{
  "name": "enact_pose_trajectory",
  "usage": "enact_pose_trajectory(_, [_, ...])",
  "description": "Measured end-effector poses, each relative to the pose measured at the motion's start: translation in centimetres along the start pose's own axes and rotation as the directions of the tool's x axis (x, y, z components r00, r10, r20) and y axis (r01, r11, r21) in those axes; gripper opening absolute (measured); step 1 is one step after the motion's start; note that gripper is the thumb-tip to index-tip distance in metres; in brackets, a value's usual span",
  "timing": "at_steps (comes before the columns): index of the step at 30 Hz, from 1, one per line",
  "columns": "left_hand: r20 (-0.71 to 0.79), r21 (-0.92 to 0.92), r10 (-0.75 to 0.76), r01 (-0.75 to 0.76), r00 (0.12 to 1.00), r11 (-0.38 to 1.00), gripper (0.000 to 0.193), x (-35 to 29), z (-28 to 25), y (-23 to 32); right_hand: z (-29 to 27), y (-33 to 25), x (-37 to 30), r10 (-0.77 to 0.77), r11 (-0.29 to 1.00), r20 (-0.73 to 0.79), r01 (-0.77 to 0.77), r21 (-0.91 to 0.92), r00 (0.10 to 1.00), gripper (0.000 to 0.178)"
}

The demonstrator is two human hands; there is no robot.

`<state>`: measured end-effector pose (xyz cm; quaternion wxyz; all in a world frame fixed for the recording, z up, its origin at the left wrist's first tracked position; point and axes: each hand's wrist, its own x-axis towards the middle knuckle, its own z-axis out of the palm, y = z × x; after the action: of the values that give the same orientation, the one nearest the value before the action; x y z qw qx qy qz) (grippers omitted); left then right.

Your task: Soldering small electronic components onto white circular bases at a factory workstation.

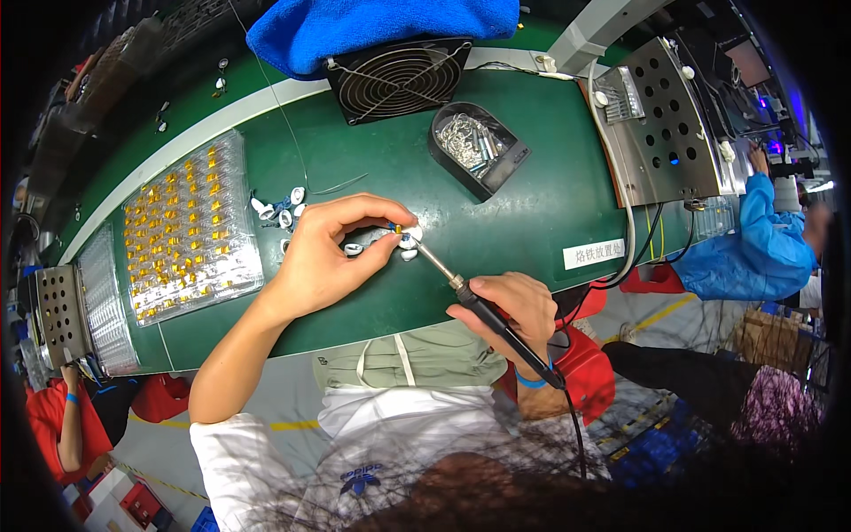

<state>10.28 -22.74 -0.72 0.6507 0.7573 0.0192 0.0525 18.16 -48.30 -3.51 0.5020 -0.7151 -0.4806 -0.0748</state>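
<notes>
My right hand (pixel 517 310) is wrapped round the black handle of a soldering iron (pixel 486 316). Its metal tip slants up to the left and reaches a small white rounded part (pixel 411 234) with a bit of gold on it. The thumb and index finger of my left hand (pixel 330 248) pinch that part just above the green bench. Right below it sits another small white piece (pixel 409 254); whether the two are joined, I cannot tell. More white rounded parts with dark blue bits (pixel 285 217) lie beyond my left hand, and one (pixel 354 249) shows under its fingers.
A clear tray of gold pieces (pixel 191 230) lies left on the green bench (pixel 390 310). Farther back are a black fan (pixel 399 82) under a blue towel (pixel 381 31) and a black bin (pixel 479 151) of metal bits. A perforated metal box (pixel 665 124) stands right, with cables hanging. Co-workers sit at both sides.
</notes>
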Motion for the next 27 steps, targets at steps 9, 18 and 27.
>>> enact_pose_trajectory(9, [-0.001, 0.019, 0.005, -0.005, 1.000, 1.000, 0.027, 0.00, -0.06, 0.02, 0.34, 0.07, 0.20, -0.020, 1.000, 0.004, 0.020, -0.020, 1.000, 0.044])
enact_pose_trajectory(18, [-0.003, 0.031, 0.004, -0.004, 1.000, 1.000, 0.027, 0.00, 0.13, 0.01, 0.36, 0.11, 0.03, -0.029, 0.999, -0.003, 0.029, -0.021, 1.000, 0.045])
enact_pose_trajectory(27, [0.000, 0.027, 0.004, -0.004, 1.000, 1.000, 0.026, 0.25, 0.11, -0.23, 0.03, 0.15, -0.05, -0.019, 1.000, -0.055, 0.018, -0.019, 0.998, 0.047])
